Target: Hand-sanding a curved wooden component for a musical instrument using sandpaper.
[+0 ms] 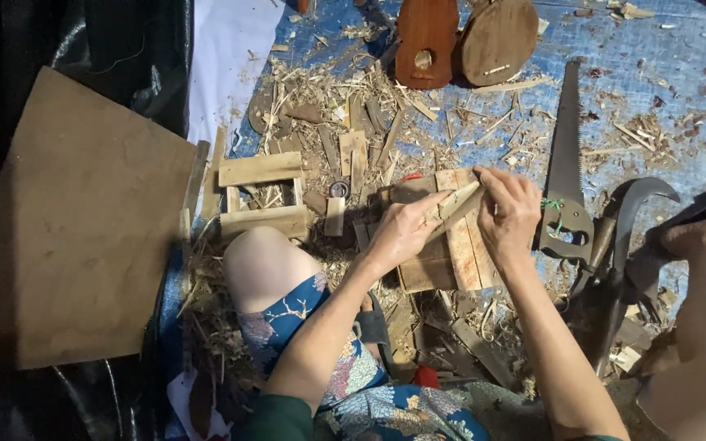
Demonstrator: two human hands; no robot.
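1. Blue tarpaulin (663,49) is covering the floor, and wood shavings (345,106) are lying thick across it; a big sheet of brown board (67,220) is resting at the left on black plastic.
2. Both hands are working over a small slatted wooden block (451,253) sitting on the floor in front of the person's bare knee (263,261).
3. The left hand (406,229) is pinching a thin wooden stick (458,200), its fingers closing on the lower end; the right hand (507,211) is gripping the upper end with fingers curled tight around it.
4. The stick is lying across the top of the block, its long axis running from lower left to upper right, upper tip pointing toward the right hand.
5. It is looking light and stiff but thin, so I judge it likely to snap if bent; holding it near both ends, as now, is keeping it steady.
6. A hand saw (565,180) is lying just right of the right hand, blade pointing away from the person, with a curved dark blade (631,212) beside it.
7. A small open wooden frame (263,196) is sitting left of the block, and two rounded brown wooden pieces (467,37) are standing at the top.
8. Another person's arm (704,310) is reaching in at the right edge.
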